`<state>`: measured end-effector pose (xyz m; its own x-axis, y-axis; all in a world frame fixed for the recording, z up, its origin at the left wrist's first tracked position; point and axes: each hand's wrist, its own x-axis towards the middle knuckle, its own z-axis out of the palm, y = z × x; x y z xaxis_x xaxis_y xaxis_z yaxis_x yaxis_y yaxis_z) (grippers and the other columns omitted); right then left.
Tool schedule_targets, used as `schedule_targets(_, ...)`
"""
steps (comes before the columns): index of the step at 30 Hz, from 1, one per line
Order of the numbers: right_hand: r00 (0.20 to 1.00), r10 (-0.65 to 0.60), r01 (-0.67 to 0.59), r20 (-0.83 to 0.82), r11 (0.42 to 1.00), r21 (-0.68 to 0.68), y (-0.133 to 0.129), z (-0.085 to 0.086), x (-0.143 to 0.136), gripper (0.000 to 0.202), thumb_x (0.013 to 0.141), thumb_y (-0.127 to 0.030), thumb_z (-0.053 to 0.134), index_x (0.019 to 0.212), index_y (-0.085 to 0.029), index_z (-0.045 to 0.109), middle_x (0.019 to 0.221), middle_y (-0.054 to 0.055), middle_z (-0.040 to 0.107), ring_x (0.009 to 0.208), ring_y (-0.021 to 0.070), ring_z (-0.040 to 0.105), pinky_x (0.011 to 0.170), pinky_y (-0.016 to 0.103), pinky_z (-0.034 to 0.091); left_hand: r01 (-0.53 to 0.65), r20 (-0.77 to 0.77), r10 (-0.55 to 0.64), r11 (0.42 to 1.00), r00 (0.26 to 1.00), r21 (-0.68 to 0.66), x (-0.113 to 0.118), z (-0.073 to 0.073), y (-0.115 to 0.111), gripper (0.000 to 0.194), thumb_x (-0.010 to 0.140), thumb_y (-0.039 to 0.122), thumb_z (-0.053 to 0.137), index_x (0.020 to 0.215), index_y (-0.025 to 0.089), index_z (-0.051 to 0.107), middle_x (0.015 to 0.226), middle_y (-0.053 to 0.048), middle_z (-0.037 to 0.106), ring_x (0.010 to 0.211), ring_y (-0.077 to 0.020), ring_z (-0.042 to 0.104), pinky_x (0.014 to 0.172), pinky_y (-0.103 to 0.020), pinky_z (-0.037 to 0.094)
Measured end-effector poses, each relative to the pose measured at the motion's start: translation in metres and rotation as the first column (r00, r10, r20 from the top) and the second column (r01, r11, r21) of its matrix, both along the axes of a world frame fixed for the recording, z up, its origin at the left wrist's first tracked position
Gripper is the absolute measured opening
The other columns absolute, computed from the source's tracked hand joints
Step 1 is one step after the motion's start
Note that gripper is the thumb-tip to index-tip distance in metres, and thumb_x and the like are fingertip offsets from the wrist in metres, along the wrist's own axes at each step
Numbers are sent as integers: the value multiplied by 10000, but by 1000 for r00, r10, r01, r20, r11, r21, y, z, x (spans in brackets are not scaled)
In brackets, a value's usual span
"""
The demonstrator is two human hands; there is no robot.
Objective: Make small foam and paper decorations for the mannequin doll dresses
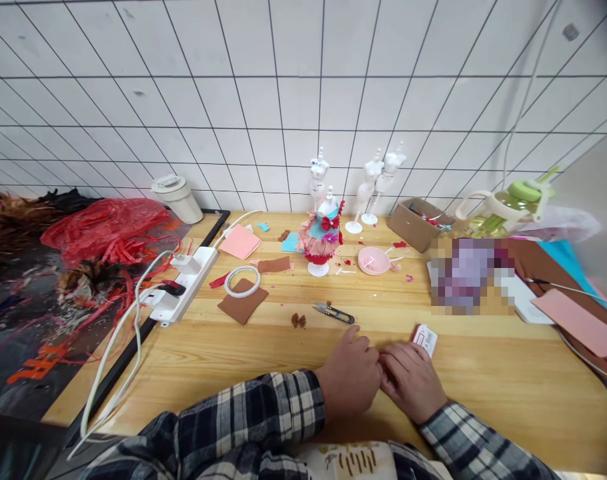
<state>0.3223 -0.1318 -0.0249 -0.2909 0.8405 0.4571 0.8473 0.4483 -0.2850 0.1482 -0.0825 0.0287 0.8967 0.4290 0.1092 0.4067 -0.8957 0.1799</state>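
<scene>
My left hand (351, 373) and my right hand (412, 379) meet at the fingertips low over the table's front. Both have curled fingers, and whatever lies between them is hidden. Thread snips (341, 315) with black handles lie just beyond my left hand. A small white and red box with a printed label (426, 339) is by my right fingers. Left of the snips sits a brown bow-like piece (298, 321). Farther back stands a mini dress form (327, 237) in a blue, pink and red ruffled dress with bows.
A tape roll (242, 268) lies on brown sheets (243, 310) near pink squares (240, 241). Behind stand bare dress forms (371, 177), a pink dish (374, 261) and a cardboard box (417, 223). A power strip (186, 287) with cables runs along the left; a bottle (513, 207) stands right.
</scene>
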Motion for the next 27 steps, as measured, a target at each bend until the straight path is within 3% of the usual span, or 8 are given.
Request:
schedule_targets(4,999,16,-14,-32,998,56,0,1,0,127,827,-142,514,789,-196,622,806,32,683,779,186,598,865,416,407,-79,97,107,963,990,-257,2,-14,4,114,759,211,582,754,138,671,786,-67,698,779,-205,581,834,-383,385)
schedule_targets(8,987,155,-163,51,962,220,1,1,6,147,821,-76,577,909,-175,639,868,31,705,794,168,628,1048,505,354,-172,243,411,747,878,-642,7,-31,8,157,769,151,581,657,174,688,716,-7,729,718,-134,625,802,-299,392)
schedule_targets(13,933,316,-349,171,910,222,1,-5,23,143,841,-69,573,928,-147,655,897,34,715,847,160,658,1150,510,265,-140,266,634,515,726,-845,8,-36,19,155,711,140,599,588,163,690,678,-31,723,692,-163,634,795,-306,427)
schedule_targets(16,935,326,-342,137,933,115,0,-7,31,186,864,-122,555,1018,-168,649,1033,58,710,990,179,652,1117,426,361,-90,228,771,345,595,-934,-3,-35,28,196,767,243,578,675,147,721,738,-65,725,721,-186,639,715,-295,466)
schedule_targets(19,971,240,-239,13,969,-58,-3,-4,36,443,857,-190,574,1296,-207,515,1166,84,672,1103,203,618,1006,356,481,20,328,748,388,577,-921,-18,-34,31,255,795,360,605,802,152,753,847,-84,731,835,-205,641,816,-318,466)
schedule_targets(23,943,88,-207,-322,911,-357,-3,7,41,684,883,-274,523,1488,-200,215,1284,144,595,1222,246,536,1020,420,442,174,324,717,278,617,-945,-36,-30,27,339,793,412,641,1030,184,724,1052,-89,694,1005,-209,598,923,-334,414)
schedule_targets(25,856,24,-300,-517,838,-456,1,13,43,529,905,-322,484,1410,-207,374,1305,160,575,1235,266,521,1030,457,415,234,314,729,214,609,-948,-43,-29,27,383,753,426,686,1045,179,699,929,-63,681,876,-175,596,838,-307,430)
schedule_targets(27,761,-96,-346,-642,777,-526,8,18,45,328,895,-386,505,1148,-199,598,1251,165,610,1189,287,556,989,464,443,274,302,767,171,566,-947,-50,-29,28,367,704,435,729,943,161,676,772,-19,620,706,-127,544,700,-264,423)
